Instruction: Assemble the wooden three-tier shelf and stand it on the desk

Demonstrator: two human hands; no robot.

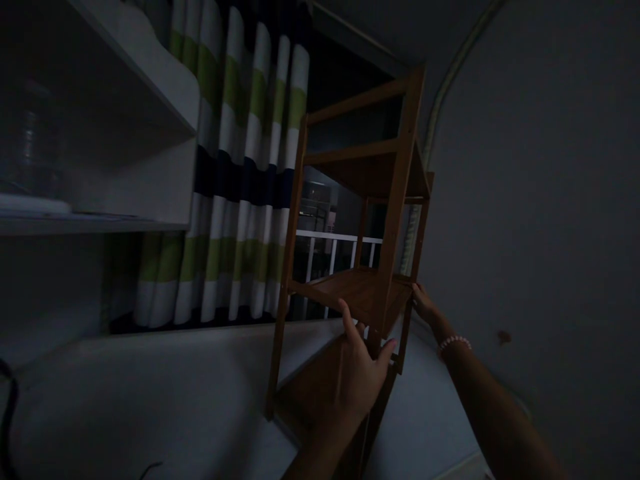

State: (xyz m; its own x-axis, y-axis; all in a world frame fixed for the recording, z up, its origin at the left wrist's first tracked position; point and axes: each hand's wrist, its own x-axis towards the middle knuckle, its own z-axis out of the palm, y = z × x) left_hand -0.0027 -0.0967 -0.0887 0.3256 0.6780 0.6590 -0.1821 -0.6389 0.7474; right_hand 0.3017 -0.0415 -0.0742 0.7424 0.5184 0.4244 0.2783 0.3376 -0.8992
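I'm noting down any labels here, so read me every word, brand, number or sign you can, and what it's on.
None can be read: no lettering shows on the rack, curtain or wall.
The bottle on the white shelf is too dim to tell.

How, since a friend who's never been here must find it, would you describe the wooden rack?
Find the curtain banded in white, green and navy. Between it and the plain grey wall is a tall brown wooden rack, a white railing showing through its frame. Unlike the pale shelf unit at far left, it has open sides.
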